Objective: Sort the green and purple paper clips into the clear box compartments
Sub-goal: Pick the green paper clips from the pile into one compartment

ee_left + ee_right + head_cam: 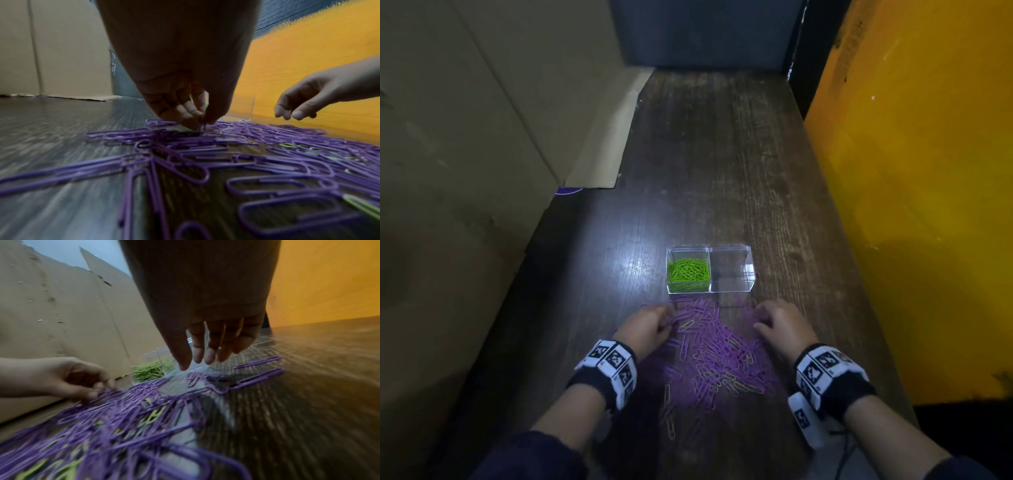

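A clear two-compartment box (748,250) stands on the dark wooden table. Its left compartment holds green paper clips (687,270); its right compartment (732,274) looks empty. Just in front of the box lies a wide pile of purple paper clips (717,346) with a few green ones (687,324) mixed in. My left hand (669,323) is at the pile's left edge, and its thumb and fingertips (193,113) pinch one purple clip (202,127) that stands up from the pile. Over the pile's right edge hovers my right hand (758,320), with fingers (198,353) hanging loosely and nothing in them.
A cardboard sheet (482,137) leans along the left side of the table, and a yellow wall (911,171) runs along the right. A dark panel (705,31) closes the far end. Bare table surface (715,154) stretches beyond the box.
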The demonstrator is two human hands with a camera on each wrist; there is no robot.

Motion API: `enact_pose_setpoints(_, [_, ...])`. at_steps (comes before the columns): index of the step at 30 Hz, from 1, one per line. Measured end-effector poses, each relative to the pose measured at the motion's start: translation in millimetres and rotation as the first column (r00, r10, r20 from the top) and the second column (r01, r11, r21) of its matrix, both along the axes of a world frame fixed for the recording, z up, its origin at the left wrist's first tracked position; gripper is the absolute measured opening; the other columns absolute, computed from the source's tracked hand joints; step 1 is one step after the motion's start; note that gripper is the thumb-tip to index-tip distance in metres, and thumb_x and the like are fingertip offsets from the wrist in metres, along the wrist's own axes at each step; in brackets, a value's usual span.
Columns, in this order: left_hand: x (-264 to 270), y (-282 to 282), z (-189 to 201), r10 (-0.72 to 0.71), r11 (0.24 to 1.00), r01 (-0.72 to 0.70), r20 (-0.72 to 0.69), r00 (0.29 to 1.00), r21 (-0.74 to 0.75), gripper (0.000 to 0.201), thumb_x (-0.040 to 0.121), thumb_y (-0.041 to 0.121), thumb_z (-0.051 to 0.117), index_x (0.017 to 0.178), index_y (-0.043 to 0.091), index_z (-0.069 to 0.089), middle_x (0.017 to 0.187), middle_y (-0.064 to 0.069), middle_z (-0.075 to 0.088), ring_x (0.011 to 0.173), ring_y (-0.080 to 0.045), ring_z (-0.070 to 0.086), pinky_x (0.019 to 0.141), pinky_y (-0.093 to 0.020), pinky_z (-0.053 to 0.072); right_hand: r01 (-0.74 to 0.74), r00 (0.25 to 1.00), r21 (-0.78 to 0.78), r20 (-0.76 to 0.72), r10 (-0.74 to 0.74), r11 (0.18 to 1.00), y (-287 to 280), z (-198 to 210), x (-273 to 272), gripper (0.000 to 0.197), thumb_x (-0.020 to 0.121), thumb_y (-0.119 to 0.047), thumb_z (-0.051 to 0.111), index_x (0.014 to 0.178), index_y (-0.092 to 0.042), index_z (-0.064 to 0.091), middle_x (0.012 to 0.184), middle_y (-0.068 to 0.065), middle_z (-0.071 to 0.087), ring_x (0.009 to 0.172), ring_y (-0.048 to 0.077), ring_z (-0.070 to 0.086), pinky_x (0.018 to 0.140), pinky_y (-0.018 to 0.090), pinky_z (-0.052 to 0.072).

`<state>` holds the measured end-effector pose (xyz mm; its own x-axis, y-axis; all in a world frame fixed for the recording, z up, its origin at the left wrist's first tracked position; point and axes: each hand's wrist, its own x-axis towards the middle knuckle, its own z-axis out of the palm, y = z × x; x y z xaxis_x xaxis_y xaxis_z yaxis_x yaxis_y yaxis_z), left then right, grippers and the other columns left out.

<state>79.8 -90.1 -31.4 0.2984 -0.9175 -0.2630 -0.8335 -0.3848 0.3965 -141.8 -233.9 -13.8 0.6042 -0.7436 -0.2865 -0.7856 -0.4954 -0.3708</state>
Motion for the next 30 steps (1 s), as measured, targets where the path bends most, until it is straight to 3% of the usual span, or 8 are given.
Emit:
enact_pose_setpoints(4, [1.0, 6.2, 0.6, 0.091, 0.995, -0.089, 0.068, 0.994, -0.039, 0.031, 0.089, 0.022, 0.051, 0.12, 0.021, 0.054, 0.118, -0.002, 0.058, 0.112, -0.023, 0.056, 0.088, -0.032, 0.044, -0.133, 0.986, -0.038, -0.104, 0.129, 0.99, 28.4, 0.8, 3.8, 0.027, 0.088, -0.033, 0.052, 0.107, -0.014, 0.057, 0.115, 0.004, 0.059, 0.112, 0.024, 0.054, 0.087, 0.032, 0.044])
enact_pose_setpoints(7, [-7.3, 4.0, 1.4, 0.044, 0.991, -0.028, 0.12, 0.992, -0.129, 0.028, 0.089, 0.029, 0.053, 0.114, 0.018, 0.06, 0.115, -0.004, 0.056, 0.111, -0.024, 0.053, 0.088, -0.033, 0.044, -0.134, 0.983, -0.025, -0.128, 0.13, 0.991, 40.1, -2.6, 7.0, 0.027, 0.089, -0.034, 0.052, 0.107, -0.014, 0.055, 0.118, 0.005, 0.058, 0.113, 0.024, 0.055, 0.087, 0.033, 0.045])
enact_pose_setpoints(10, [-20.9, -6.8, 1.9, -0.029, 0.998, 0.04, 0.19, 0.981, -0.056, 0.029, 0.089, 0.041, 0.051, 0.108, 0.022, 0.061, 0.113, 0.0, 0.055, 0.113, -0.021, 0.049, 0.09, -0.032, 0.041, -0.108, 0.988, -0.032, -0.118, 0.103, 0.994, 40.3, -2.5, 5.2, 0.028, 0.089, -0.035, 0.052, 0.109, -0.015, 0.054, 0.12, 0.004, 0.057, 0.114, 0.023, 0.054, 0.088, 0.033, 0.045])
enact_pose_setpoints(16, [-25.7, -29.1, 1.1, 0.071, 0.993, -0.087, 0.17, 0.983, 0.085, 0.034, 0.085, 0.045, 0.058, 0.102, 0.017, 0.067, 0.114, -0.003, 0.059, 0.115, -0.022, 0.048, 0.093, -0.033, 0.042, -0.066, 0.99, 0.028, -0.124, 0.069, 0.997, 39.8, -8.6, -5.7, 0.03, 0.087, -0.033, 0.056, 0.11, -0.014, 0.054, 0.12, 0.004, 0.056, 0.113, 0.022, 0.055, 0.088, 0.03, 0.044])
enact_pose_setpoints(20, [-23.9, -36.1, 2.3, 0.029, 0.979, -0.05, 0.104, 0.994, 0.2, 0.024, 0.085, 0.033, 0.059, 0.095, 0.014, 0.07, 0.107, -0.008, 0.066, 0.109, -0.026, 0.054, 0.095, -0.037, 0.045, -0.098, 0.987, 0.05, -0.122, 0.104, 0.994, 28.3, -4.4, -6.9, 0.018, 0.088, -0.026, 0.055, 0.102, -0.015, 0.059, 0.112, 0.003, 0.06, 0.108, 0.022, 0.057, 0.085, 0.028, 0.043])
enact_pose_setpoints(23, [-19.4, -33.8, 8.6, 0.059, 0.974, -0.056, -0.007, 0.998, 0.221, 0.015, 0.083, 0.027, 0.063, 0.086, 0.014, 0.069, 0.098, -0.007, 0.068, 0.099, -0.023, 0.06, 0.088, -0.033, 0.048, -0.132, 0.99, 0.12, -0.023, 0.136, 0.984, 13.4, 1.6, -8.6, 0.008, 0.087, -0.016, 0.058, 0.091, -0.013, 0.064, 0.084, -0.001, 0.054, 0.091, 0.021, 0.057, 0.075, 0.023, 0.039])
enact_pose_setpoints(27, [-11.3, -26.8, 15.7, 0.235, 0.968, -0.214, -0.18, 0.955, 0.129, 0.024, 0.083, 0.012, 0.062, 0.064, 0.021, 0.051, 0.068, 0.004, 0.056, 0.07, -0.014, 0.054, 0.056, -0.019, 0.04, 0.037, 0.932, 0.358, 0.324, -0.161, 0.933, -5.8, 16.3, -15.5, 0.014, 0.083, 0.003, 0.061, 0.076, -0.009, 0.058, 0.067, -0.005, 0.054, 0.061, 0.0, 0.055, 0.059, 0.002, 0.038])
enact_pose_setpoints(30, [-16.0, -30.4, 16.1, 0.266, 0.964, -0.254, -0.358, 0.895, 0.079, 0.016, 0.087, 0.003, 0.056, 0.079, 0.017, 0.055, 0.069, 0.007, 0.052, 0.07, -0.015, 0.055, 0.057, -0.016, 0.04, 0.141, 0.834, 0.563, 0.375, -0.405, 0.814, -8.3, 18.8, -23.5, 0.018, 0.086, 0.011, 0.053, 0.092, -0.007, 0.053, 0.066, 0.003, 0.053, 0.038, -0.006, 0.052, 0.043, 0.005, 0.039])
